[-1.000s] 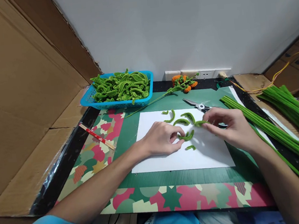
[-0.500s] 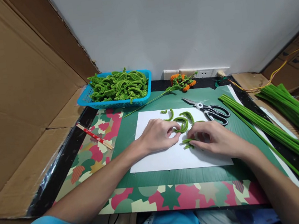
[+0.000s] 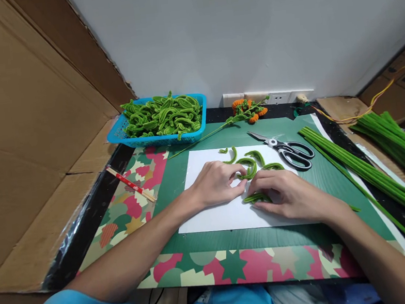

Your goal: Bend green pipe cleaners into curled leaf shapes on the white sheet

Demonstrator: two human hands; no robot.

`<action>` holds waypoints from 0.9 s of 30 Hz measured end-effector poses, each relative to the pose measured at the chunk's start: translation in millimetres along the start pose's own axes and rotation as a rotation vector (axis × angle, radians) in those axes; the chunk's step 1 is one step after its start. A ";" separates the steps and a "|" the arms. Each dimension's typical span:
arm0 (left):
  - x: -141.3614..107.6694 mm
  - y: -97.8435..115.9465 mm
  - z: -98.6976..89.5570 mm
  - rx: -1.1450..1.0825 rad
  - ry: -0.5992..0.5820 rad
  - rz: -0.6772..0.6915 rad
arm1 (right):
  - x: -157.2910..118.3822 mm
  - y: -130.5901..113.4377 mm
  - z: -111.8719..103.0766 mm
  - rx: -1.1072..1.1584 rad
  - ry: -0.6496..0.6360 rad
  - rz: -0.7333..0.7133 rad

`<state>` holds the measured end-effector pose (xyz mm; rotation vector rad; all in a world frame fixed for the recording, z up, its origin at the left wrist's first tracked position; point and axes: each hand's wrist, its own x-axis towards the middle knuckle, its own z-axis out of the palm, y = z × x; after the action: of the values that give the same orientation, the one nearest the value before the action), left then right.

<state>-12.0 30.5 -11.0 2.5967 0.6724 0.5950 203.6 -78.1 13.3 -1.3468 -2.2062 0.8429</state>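
Over a white sheet (image 3: 217,217), my left hand (image 3: 218,182) has its thumb and fingertips closed at the left end of a curled green fuzzy piece (image 3: 251,168). My right hand (image 3: 282,189) lies just right of it, its fingers bent around another green fuzzy piece (image 3: 254,198) low on the paper. Part of that piece is hidden under the fingers. More curved green pieces lie beyond the hands: one upright curve (image 3: 233,155), one arched piece (image 3: 256,156) and one flatter piece (image 3: 273,166).
A blue basket (image 3: 157,140) heaped with green pieces stands at the back left. Black-handled scissors (image 3: 286,149), an orange-flowered stem (image 3: 245,112) and long green stems (image 3: 369,172) lie behind and right. Wrapped chopsticks (image 3: 130,183) are at left.
My right hand has shifted slightly left and its fingers have moved over the lower green piece. My left hand has hardly moved. The flatter piece behind my right hand shows more.
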 end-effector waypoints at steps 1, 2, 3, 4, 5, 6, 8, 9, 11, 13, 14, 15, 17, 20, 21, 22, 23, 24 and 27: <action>0.1 0.4 -0.2 0.000 0.002 0.000 | 0.4 0.1 1.7 -0.016 0.000 -0.009; 0.2 0.8 -0.3 -0.001 0.003 0.000 | 0.6 0.5 3.4 -0.034 0.002 -0.020; 0.2 1.1 -0.3 -0.001 0.007 -0.001 | 0.7 1.0 4.9 -0.050 0.002 -0.031; 0.1 1.2 -0.3 -0.002 0.012 -0.001 | 0.7 1.8 6.4 -0.064 0.004 -0.042; -0.1 1.1 -0.3 -0.004 0.017 0.001 | 0.6 2.6 7.9 -0.075 0.005 -0.051; -0.3 1.0 -0.2 -0.005 0.021 0.003 | 0.5 3.5 9.2 -0.084 0.007 -0.056; -0.9 0.4 0.1 -0.005 0.029 0.009 | 0.1 5.2 11.1 -0.100 0.017 -0.058; -1.1 0.1 0.3 -0.003 0.032 0.014 | -0.2 5.9 11.7 -0.108 0.022 -0.057; -1.7 -0.2 0.7 0.001 0.045 0.030 | -1.1 7.0 12.0 -0.127 0.032 -0.052; -2.3 0.0 1.0 0.004 0.061 0.051 | -2.0 8.0 11.0 -0.155 0.040 -0.047; -2.6 0.3 1.0 0.003 0.071 0.061 | -2.4 8.6 10.3 -0.173 0.046 -0.045; -2.9 0.7 0.9 -0.001 0.083 0.071 | -2.6 9.4 9.5 -0.195 0.056 -0.045; -3.4 1.4 0.7 -0.010 0.116 0.096 | -2.7 11.1 7.9 -0.248 0.084 -0.049; -3.7 1.8 0.7 -0.010 0.173 0.153 | -1.7 13.4 6.6 -0.350 0.135 -0.053; -3.6 1.7 0.8 -0.007 0.188 0.176 | -1.1 13.8 6.3 -0.379 0.149 -0.055; -3.4 1.4 1.0 -0.003 0.197 0.197 | -0.5 14.1 6.2 -0.402 0.158 -0.059; -3.1 0.9 1.3 0.001 0.204 0.219 | 0.1 14.3 5.9 -0.418 0.164 -0.065; -2.7 0.4 1.7 0.009 0.204 0.240 | 0.5 14.4 5.5 -0.426 0.166 -0.069; -1.3 -1.8 3.6 0.045 0.199 0.306 | 0.9 14.7 2.4 -0.430 0.154 -0.068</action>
<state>-12.0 30.3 -15.2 2.7273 0.3488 0.9522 211.2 -72.8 1.6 -1.4545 -2.3762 0.2328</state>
